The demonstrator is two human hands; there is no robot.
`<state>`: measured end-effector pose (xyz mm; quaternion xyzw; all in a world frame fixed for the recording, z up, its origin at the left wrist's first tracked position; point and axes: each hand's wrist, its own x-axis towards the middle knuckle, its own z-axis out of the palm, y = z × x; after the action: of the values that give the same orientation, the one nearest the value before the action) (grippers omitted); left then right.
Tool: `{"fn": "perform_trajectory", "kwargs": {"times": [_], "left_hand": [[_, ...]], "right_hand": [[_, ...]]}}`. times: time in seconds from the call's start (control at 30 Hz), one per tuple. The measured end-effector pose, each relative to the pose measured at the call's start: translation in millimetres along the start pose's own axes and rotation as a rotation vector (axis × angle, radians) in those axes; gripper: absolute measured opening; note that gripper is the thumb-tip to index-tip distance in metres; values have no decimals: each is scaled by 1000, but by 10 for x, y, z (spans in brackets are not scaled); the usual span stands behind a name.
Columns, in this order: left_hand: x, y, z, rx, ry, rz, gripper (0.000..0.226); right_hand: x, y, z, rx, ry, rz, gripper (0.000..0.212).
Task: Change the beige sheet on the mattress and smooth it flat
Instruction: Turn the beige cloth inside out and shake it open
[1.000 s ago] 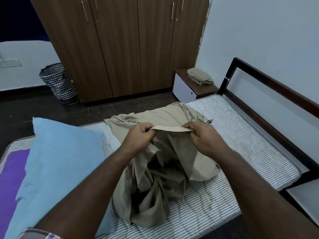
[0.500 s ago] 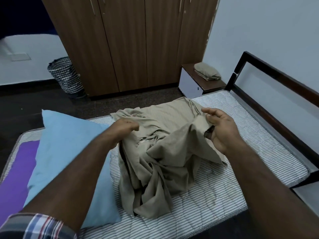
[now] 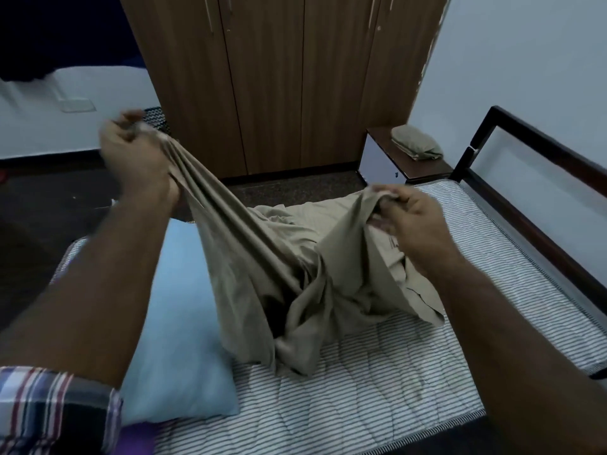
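Wardrobe (image 3: pixel 282 83): the brown wooden doors fill the far wall ahead of you, all closed.
Mattress (image 3: pixel 377 382): striped white and dark, bare across most of its top; it lies under both your arms.
Bed frame (image 3: pixel 512 198): a dark rail runs along the mattress on your right, against the pale wall.
Sheet (image 3: pixel 295 277): the beige cloth is bunched in a heap on the middle of the mattress. One part rises in a taut, pleated band up to your left hand; another fold is lifted at your right hand. The rest sags crumpled onto the stripes.
Pillow (image 3: pixel 177 339): light blue, lying on the mattress to your left, with the sheet's edge touching its right side. A purple cloth (image 3: pixel 138 438) shows at its near corner.
Nightstand (image 3: pixel 404 159): a dark top with a white front, standing beyond the mattress's far right corner. A folded beige bundle (image 3: pixel 415 144) rests on it.
Basket (image 3: pixel 157 121): only a bit of its black-and-white zigzag rim shows behind your left hand.
Left hand (image 3: pixel 138 156): raised high over the floor side, your fingers clenched around a gathered end of the sheet. A plaid sleeve (image 3: pixel 49 408) shows on that arm.
Right hand (image 3: pixel 414 221): lower, above the mattress, your fingers and thumb pinching a raised fold of the sheet.
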<state>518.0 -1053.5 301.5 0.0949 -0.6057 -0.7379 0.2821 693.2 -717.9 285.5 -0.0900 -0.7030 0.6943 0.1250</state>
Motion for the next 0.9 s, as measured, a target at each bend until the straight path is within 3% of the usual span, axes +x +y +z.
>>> {"fn": "perform_trajectory", "kwargs": {"times": [0.07,0.13,0.2,0.27,0.33,0.43,0.53,0.67,0.9], "left_hand": [[277,-61,-162,-5,32,18,30],[353,-94,-309,34,88,-9,30],[100,-139,-437,28,46,-142,34],[-288,-303,-604,45,-54,-395,43],[-622,-516,-800,50,-109,-669,33],[-950,-658,-1040,137,-202,-890,24],[-1210,-716,-1114,170,-273,-932,25],[-1352,-690,-1097,105,-253,-903,23],[-1574,-632,-1096,-46,-258,-1024,9]], "right_hand": [[84,-51,3,-18,180,-201,22],[126,7,3,-233,203,-217,17],[116,154,24,-518,31,-46,20],[15,308,77,-661,-172,92,20],[-59,432,110,-696,-256,89,17],[-139,452,128,-682,-294,75,15],[-220,435,187,-749,-380,26,10],[-348,479,317,-811,-485,-85,4],[-615,585,701,-609,-627,-131,8]]}}
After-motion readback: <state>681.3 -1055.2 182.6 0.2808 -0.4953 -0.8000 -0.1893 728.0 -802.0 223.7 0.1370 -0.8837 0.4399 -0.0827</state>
